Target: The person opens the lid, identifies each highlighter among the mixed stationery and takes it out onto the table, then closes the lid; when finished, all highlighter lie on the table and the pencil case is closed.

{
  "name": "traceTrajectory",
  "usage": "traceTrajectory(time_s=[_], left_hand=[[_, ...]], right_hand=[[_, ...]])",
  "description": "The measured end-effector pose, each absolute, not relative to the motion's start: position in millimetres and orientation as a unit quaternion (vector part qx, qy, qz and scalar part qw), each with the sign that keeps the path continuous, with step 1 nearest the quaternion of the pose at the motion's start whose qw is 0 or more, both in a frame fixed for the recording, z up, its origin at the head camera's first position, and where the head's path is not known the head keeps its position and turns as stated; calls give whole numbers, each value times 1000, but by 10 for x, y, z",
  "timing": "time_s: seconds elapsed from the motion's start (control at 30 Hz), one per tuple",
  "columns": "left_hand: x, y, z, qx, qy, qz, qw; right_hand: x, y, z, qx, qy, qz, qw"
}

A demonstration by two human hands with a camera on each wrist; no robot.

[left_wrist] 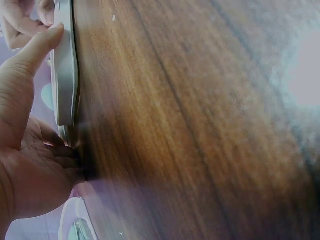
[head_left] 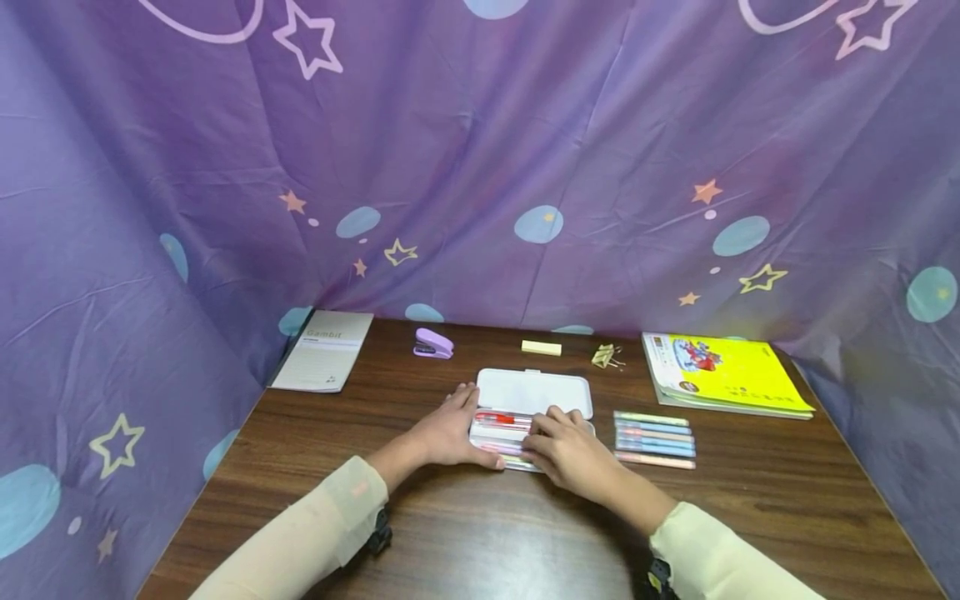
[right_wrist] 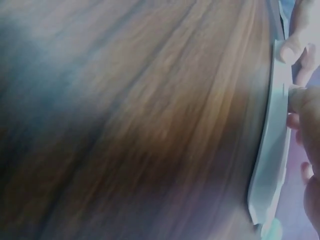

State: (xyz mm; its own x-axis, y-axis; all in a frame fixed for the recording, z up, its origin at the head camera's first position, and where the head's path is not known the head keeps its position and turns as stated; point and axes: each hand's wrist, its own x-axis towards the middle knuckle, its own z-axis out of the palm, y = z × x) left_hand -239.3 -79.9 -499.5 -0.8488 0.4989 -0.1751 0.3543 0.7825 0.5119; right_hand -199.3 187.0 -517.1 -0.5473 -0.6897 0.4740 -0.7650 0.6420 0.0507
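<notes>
Purple cloth backdrop (head_left: 465, 150) hung in soft creases on three sides, printed with stars and rounded blue blobs. Below it stretched the table (head_left: 480, 533), dark brown wood-grain, streaked, with a glossy patch of glare near the person. Two pale cream sleeves (head_left: 300, 533), loose and wrinkled, came in from the near edge. Far right: a yellow-covered book (head_left: 738, 375), glossy, rectangular, stacked on other paper. At table centre, the white case (head_left: 534, 392), smooth, apparently plastic, round-cornered, lay open, lid tipped back on the far side, slim pens in its tray. The left hand (head_left: 450, 429) bracketed the case's left end, spread wide, thumb laid along the near wall and fingers reaching past the far side. The right hand (head_left: 573, 450) bent over the tray's right half, fingers curled; whether they gripped a pen there I could not tell. Far left lay a notebook (head_left: 322, 352), matte, pale grey, lettered "Gambit". Just right of the case, a row of slender pastel pens (head_left: 655, 431) lay roughly parallel. Along the back: a rounded lilac stapler (head_left: 432, 343), a flat pale-yellow block (head_left: 542, 347) and gold metal binder clips (head_left: 603, 356) with wire loops. Slimmest, a red-marked pen (head_left: 504, 419) lay lengthwise inside the case.
</notes>
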Motion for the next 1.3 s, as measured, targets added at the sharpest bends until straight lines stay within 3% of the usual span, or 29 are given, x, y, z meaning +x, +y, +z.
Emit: traceTrajectory(time_s=[0.87,1.07,1.3], left_hand=[[-2400,-799,-4993,230,931,239,152],[-2387,-796,-4996,228,933,233,152],[-2388,-801,-5003,228,932,237,154]], right_hand=[[-1999,1720,-5115,366,-915,37,164],[-2020,1722,-5137,383,-904,39,183],[-2085,1761,-5138,422,-873,27,244]])
